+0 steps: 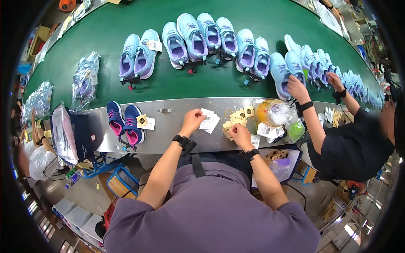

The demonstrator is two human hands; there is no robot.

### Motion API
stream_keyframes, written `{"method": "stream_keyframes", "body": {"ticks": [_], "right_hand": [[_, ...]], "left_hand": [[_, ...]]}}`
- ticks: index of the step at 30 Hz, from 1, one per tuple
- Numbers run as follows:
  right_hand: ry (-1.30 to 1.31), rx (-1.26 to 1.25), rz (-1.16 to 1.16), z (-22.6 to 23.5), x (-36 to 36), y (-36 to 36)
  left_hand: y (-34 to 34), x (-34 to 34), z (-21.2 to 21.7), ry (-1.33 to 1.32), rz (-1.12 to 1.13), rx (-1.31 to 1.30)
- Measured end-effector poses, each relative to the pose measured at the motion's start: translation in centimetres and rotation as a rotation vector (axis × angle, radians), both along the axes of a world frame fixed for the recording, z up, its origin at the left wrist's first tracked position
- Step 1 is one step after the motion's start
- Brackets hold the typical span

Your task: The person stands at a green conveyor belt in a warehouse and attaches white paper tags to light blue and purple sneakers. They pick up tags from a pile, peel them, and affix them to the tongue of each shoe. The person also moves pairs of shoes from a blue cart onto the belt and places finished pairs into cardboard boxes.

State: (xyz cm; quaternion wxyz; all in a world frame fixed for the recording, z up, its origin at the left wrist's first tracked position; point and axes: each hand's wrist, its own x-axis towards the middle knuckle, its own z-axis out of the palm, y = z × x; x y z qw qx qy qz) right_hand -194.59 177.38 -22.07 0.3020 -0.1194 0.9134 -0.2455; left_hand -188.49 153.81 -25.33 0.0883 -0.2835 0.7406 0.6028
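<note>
My left hand [193, 122] is closed in a pinch at the left edge of a small stack of white paper tags [212, 122] on the metal ledge. Whatever lies between its fingertips is too small to make out. My right hand [241, 137] is closed too, with its fingertips at the near side of a loose pile of tan tags with dark round prints [238, 117]. One tan tag shows at those fingers. On the left of the ledge stands a pair of navy shoes with pink linings [132, 120], with a tan tag and a white tag attached.
Pairs of light blue shoes [194, 40] line the green belt [177, 86] ahead. Bagged shoes [85, 78] lie left. A roll of clear fasteners [270, 113] and more white tags [271, 131] sit right. A co-worker's hand [297, 88] touches a blue shoe. An open box [279, 162] stands below the ledge.
</note>
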Motion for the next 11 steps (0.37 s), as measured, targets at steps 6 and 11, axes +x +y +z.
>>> {"method": "stream_keyframes", "body": {"ticks": [6,11], "right_hand": [[-0.018,-0.123,-0.002,2.0,-1.6,0.9],[0.066,-0.138,0.138,0.8,-2.2,2.0]], "left_hand": [[-0.6,-0.5,4.0,0.031,0.011,0.398],[2.7,-2.1,4.4,0.048,-0.183,0.353]]}}
